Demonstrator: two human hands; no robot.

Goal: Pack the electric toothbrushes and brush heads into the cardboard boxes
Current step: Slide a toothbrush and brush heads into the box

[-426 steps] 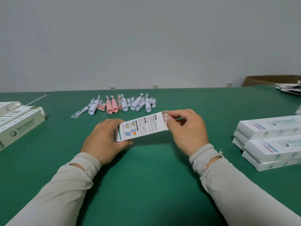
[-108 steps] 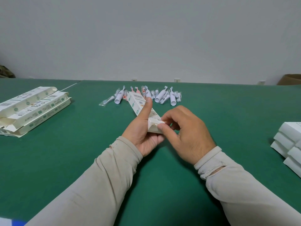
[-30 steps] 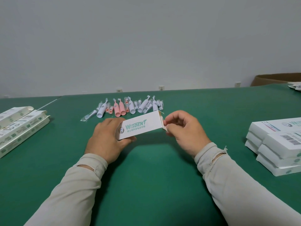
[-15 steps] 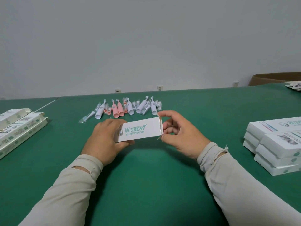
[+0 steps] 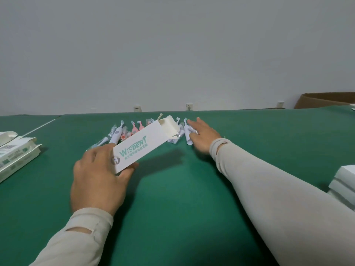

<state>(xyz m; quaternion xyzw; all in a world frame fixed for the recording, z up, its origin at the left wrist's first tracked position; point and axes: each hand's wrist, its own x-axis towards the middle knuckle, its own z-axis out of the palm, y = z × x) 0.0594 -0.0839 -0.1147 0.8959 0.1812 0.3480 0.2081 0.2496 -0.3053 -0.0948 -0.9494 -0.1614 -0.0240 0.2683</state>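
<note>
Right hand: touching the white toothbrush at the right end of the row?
Touching. In the head view the right hand lies on the white toothbrush with fingers extended, no gap visible between them; whether it grips yet is unclear.

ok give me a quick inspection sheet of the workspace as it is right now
surface: green table, bare in front of the person.
job's things: open white box, far flap up; row of white and pink toothbrushes and bagged brush heads behind it.
clutter: flat unfolded boxes at left; stack of closed white boxes at right.
hands: left hand grips the open box's near end; right hand reaches with straight fingers onto a white toothbrush.
cables: nothing seen.
surroundings: grey wall with sockets; brown carton far right.
</note>
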